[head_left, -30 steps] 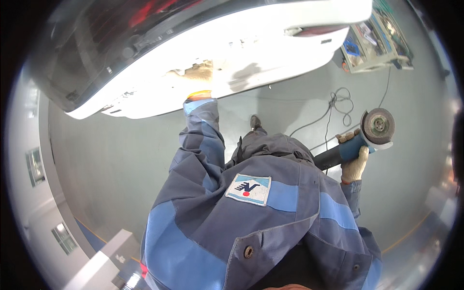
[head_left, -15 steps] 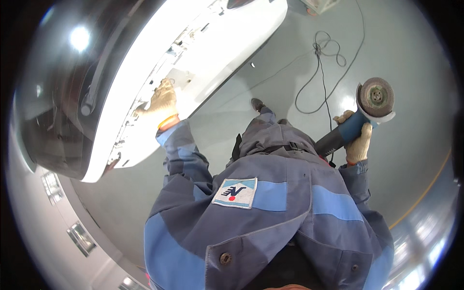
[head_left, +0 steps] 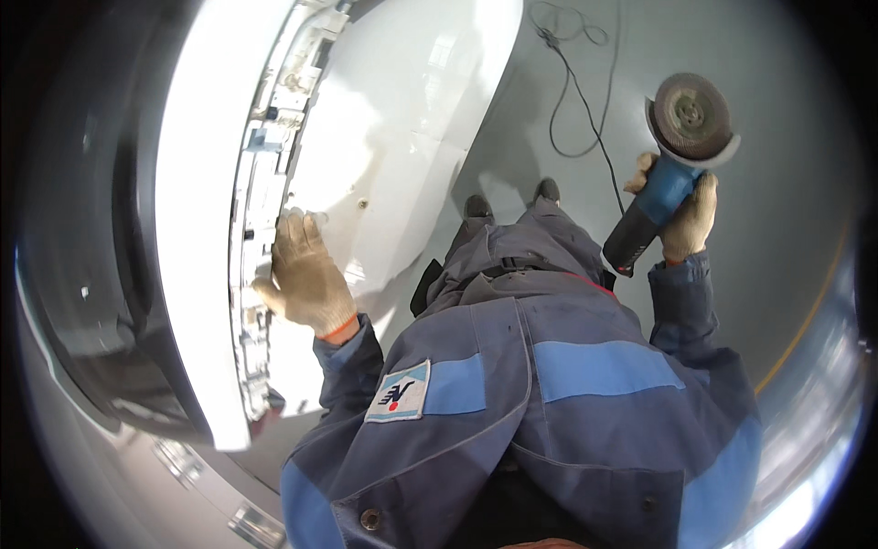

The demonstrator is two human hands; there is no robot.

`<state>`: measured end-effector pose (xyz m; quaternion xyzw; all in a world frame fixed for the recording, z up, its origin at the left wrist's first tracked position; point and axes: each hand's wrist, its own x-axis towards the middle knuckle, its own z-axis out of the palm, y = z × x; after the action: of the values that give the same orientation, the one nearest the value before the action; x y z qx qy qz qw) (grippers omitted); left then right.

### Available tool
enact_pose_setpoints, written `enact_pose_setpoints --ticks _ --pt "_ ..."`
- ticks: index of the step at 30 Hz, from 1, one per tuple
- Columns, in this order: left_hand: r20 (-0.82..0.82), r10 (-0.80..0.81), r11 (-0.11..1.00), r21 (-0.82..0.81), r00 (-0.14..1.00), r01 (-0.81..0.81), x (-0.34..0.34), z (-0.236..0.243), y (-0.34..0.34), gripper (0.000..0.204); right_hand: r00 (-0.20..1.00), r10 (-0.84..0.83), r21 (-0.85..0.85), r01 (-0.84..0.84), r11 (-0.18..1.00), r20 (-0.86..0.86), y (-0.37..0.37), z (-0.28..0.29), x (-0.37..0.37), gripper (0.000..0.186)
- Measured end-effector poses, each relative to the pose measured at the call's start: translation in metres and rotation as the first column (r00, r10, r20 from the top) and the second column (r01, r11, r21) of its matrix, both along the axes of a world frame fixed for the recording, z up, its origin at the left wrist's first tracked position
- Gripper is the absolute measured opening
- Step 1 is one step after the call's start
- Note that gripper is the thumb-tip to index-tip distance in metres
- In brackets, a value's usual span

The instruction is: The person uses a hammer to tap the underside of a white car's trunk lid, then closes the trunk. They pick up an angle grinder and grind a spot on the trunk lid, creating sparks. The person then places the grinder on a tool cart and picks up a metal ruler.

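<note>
A: Far L, what's there?

B: Dark glass [head_left: 82, 229], curved; next to it a bright white rim [head_left: 206, 229]; then a long slot [head_left: 259, 188] w/ clips [head_left: 265, 139] & small fittings, running top to bottom; R of that, the white panel [head_left: 393, 137], w/ a small dark spot approx mid.

A: L hand [head_left: 309, 274]?

B: Cream-gloved, laid flat on panel just beside slot; fingers straight & close tog., thumb apart, out toward slot; nothing seen in its grip.

A: Mid?

B: Jacket [head_left: 604, 457], blue-grey w/ lt blue bands; square patch [head_left: 399, 393] on its L side; beyond it trousers [head_left: 526, 240] & two dark shoes [head_left: 477, 207] on grey floor [head_left: 777, 229].

A: Then?

B: Cord [head_left: 585, 101], dark, looped on floor; one run comes down to the grinder [head_left: 666, 188]; can't tell if they join.

A: R hand [head_left: 690, 215]?

B: Clamped round grinder's body, also gloved; fingertips show on body's L, rest of hand on its R; grinder's held off floor, R of trousers, well apart from panel; tilted, black end lower L, disc [head_left: 692, 114] upper R; disc faces cam, pale guard [head_left: 718, 154] curving round its lower edge; can't tell if it spins.

A: Far R?

B: Yellow line [head_left: 805, 311] on floor, bent by lens.
</note>
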<state>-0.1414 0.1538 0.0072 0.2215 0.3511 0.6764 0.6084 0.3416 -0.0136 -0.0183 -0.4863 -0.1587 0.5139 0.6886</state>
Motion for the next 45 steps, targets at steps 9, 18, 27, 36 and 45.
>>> enact_pose_setpoints --ticks 9,18,27,36,45 --pt "0.009 -0.161 0.973 0.17 0.987 0.157 0.073 0.017 0.031 0.099 0.963 -0.107 -0.027 0.103 0.994 -0.248 0.007 -0.006 -0.005 0.091" --pt "-0.208 -0.09 0.983 0.141 0.974 0.121 0.091 0.025 0.032 0.103 0.946 -0.083 -0.095 0.055 0.994 -0.312 -0.01 -0.045 -0.018 0.085" --pt "-0.243 -0.126 0.974 0.154 0.962 0.167 0.088 0.025 0.039 0.093 0.999 0.053 -0.241 -0.051 0.969 0.002 0.004 -0.045 0.006 0.064" --pt "-0.178 -0.184 0.965 0.156 0.967 0.212 0.082 0.02 0.042 0.096 0.707 0.513 -0.548 -0.21 0.81 0.487 0.053 -0.053 -0.033 0.099" --pt "-0.139 -0.195 0.963 0.161 0.971 0.216 0.079 0.016 0.044 0.098 0.632 0.54 -0.533 -0.227 0.815 0.556 0.074 -0.055 -0.045 0.102"
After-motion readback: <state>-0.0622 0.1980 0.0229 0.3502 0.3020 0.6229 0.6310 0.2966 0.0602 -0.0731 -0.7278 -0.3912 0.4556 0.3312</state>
